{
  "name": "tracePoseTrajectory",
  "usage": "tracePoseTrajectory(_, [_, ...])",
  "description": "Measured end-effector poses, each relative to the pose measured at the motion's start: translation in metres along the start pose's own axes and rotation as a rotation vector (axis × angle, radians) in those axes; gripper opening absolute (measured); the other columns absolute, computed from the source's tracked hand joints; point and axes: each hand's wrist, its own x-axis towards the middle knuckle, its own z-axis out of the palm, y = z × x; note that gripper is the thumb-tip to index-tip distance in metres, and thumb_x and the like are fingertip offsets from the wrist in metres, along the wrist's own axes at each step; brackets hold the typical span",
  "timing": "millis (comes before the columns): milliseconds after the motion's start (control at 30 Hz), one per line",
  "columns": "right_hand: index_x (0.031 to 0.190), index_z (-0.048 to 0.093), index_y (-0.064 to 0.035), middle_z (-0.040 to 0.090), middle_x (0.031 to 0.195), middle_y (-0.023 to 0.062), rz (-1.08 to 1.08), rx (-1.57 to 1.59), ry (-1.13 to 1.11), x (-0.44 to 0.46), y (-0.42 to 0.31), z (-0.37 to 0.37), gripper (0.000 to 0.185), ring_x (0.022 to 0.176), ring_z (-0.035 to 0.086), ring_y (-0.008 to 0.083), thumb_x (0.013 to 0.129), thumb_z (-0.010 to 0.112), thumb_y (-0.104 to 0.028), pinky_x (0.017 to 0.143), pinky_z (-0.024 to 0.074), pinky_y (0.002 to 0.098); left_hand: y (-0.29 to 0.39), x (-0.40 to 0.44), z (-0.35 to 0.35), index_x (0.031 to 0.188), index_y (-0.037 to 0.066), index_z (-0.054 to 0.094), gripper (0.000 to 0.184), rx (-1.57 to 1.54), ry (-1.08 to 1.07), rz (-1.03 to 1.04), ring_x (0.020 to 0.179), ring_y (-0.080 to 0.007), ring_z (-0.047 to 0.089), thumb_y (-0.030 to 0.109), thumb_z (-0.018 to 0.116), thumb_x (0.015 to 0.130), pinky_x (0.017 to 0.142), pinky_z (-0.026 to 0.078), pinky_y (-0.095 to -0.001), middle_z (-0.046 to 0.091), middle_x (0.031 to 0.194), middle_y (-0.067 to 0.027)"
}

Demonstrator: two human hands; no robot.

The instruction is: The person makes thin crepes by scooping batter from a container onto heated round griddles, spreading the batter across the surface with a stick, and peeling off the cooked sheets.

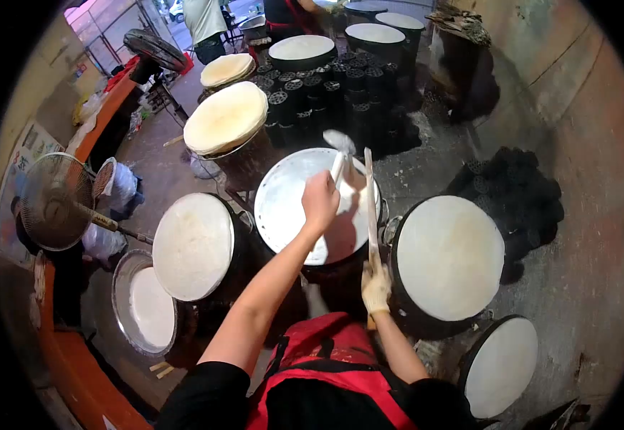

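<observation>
My left hand (319,203) is closed around the handle of a ladle (338,142), whose pale-coated bowl is raised over the far side of a large round pan (287,236). Wet white batter covers much of the pan's surface, with a greyer patch at the right. In a light work glove, my right hand (375,288) grips a long flat wooden stick (370,193), which points away from me over the pan's right side. Round white-topped griddles stand close by, one on the left (193,246) and one on the right (450,258).
A metal basin (120,304) of white liquid sits at left. Beyond the pan are stacked honeycomb coal briquettes (305,93) and stacks of pale round sheets (226,117); more briquettes (512,204) lie at right. Two fans (55,201) stand left. People (203,21) are at the back.
</observation>
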Motion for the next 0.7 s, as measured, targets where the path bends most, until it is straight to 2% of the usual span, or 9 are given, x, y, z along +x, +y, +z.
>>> tracePoseTrajectory(33, [0.122, 0.053, -0.0237, 0.057, 0.075, 0.0170, -0.050, 0.007, 0.090, 0.009, -0.001, 0.014, 0.037, 0.065, 0.057, 0.0362, 0.088, 0.052, -0.038, 0.059, 0.0458, 0.0442, 0.007, 0.010, -0.007, 0.078, 0.003, 0.051, 0.010, 0.012, 0.041, 0.066, 0.076, -0.0377, 0.052, 0.003, 0.055, 0.069, 0.065, 0.041, -0.0453, 0.053, 0.074, -0.0166])
tracePoseTrajectory(133, [0.099, 0.058, -0.0229, 0.055, 0.065, 0.0056, 0.727, 1.030, -0.408, 0.047, -0.039, 0.002, 0.030, 0.043, 0.050, 0.0202, 0.086, 0.051, -0.049, 0.037, 0.0377, 0.0332, 0.011, 0.034, -0.029, 0.083, 0.003, 0.056, 0.016, -0.032, 0.201, 0.140, 0.076, -0.0349, 0.053, 0.001, 0.058, 0.067, 0.065, 0.043, -0.0426, 0.055, 0.075, -0.0140])
tracePoseTrajectory(233, [0.081, 0.051, -0.0250, 0.050, 0.057, -0.0037, 0.767, 1.563, -0.454, 0.034, -0.034, 0.004, 0.031, 0.033, 0.039, 0.0088, 0.083, 0.053, -0.056, 0.029, 0.0254, 0.0230, -0.001, 0.025, -0.057, 0.087, 0.003, 0.062, 0.020, -0.268, 0.040, -0.127, 0.075, -0.0320, 0.057, 0.005, 0.063, 0.067, 0.066, 0.045, -0.0393, 0.060, 0.077, -0.0130])
tracePoseTrajectory(267, [0.078, 0.053, -0.0249, 0.048, 0.053, -0.0041, 0.761, 1.370, -0.257, 0.016, -0.043, 0.006, 0.033, 0.033, 0.041, 0.0117, 0.081, 0.054, -0.058, 0.028, 0.0274, 0.0252, -0.019, 0.015, -0.059, 0.087, 0.000, 0.064, 0.022, -0.383, -0.038, -0.278, 0.069, -0.0237, 0.061, 0.010, 0.067, 0.068, 0.063, 0.046, -0.0327, 0.064, 0.076, -0.0113])
tracePoseTrajectory(367, [0.077, 0.055, -0.0246, 0.044, 0.047, -0.0046, 0.837, 1.378, -0.045, -0.028, -0.065, 0.025, 0.035, 0.031, 0.040, 0.0124, 0.081, 0.054, -0.059, 0.029, 0.0281, 0.0260, -0.015, -0.035, -0.117, 0.089, -0.005, 0.061, 0.024, -0.623, -0.146, -0.590, 0.055, -0.0101, 0.053, 0.015, 0.065, 0.077, 0.052, 0.042, -0.0239, 0.058, 0.065, -0.0059])
tracePoseTrajectory(467, [0.092, 0.055, -0.0217, 0.048, 0.067, -0.0041, 0.587, 1.285, 0.091, -0.023, -0.090, 0.076, 0.034, 0.036, 0.034, 0.0108, 0.080, 0.059, -0.053, 0.032, 0.0250, 0.0260, -0.037, -0.092, -0.151, 0.079, 0.003, 0.052, 0.014, -1.066, -0.087, -0.852, 0.045, -0.0068, 0.039, 0.015, 0.054, 0.086, 0.042, 0.032, -0.0214, 0.043, 0.058, 0.0020])
tracePoseTrajectory(533, [0.108, 0.055, -0.0189, 0.049, 0.071, -0.0028, 0.645, 1.586, 0.071, 0.025, -0.088, 0.122, 0.026, 0.039, 0.034, 0.0079, 0.087, 0.055, -0.034, 0.033, 0.0282, 0.0237, -0.031, -0.118, -0.189, 0.075, 0.007, 0.045, 0.016, -1.035, -0.109, -0.934, 0.043, -0.0065, 0.036, 0.012, 0.049, 0.089, 0.039, 0.027, -0.0206, 0.037, 0.058, 0.0035])
tracePoseTrajectory(600, [0.112, 0.058, -0.0157, 0.050, 0.068, -0.0019, 0.741, 1.680, -0.019, 0.063, -0.118, 0.123, 0.022, 0.040, 0.034, 0.0059, 0.092, 0.051, -0.022, 0.033, 0.0296, 0.0218, -0.065, -0.156, -0.226, 0.075, 0.008, 0.044, 0.021, -1.132, -0.211, -1.121, 0.043, -0.0041, 0.035, 0.018, 0.055, 0.091, 0.038, 0.025, -0.0183, 0.039, 0.062, 0.0036])
tracePoseTrajectory(700, [0.106, 0.054, -0.0130, 0.047, 0.065, -0.0028, 0.664, 1.301, -0.235, 0.083, -0.137, 0.103, 0.020, 0.041, 0.036, 0.0087, 0.091, 0.050, -0.025, 0.034, 0.0305, 0.0246, -0.072, -0.175, -0.263, 0.081, 0.005, 0.051, 0.018, -1.154, -0.163, -1.190, 0.045, -0.0027, 0.037, 0.019, 0.058, 0.090, 0.039, 0.028, -0.0163, 0.050, 0.066, 0.0011])
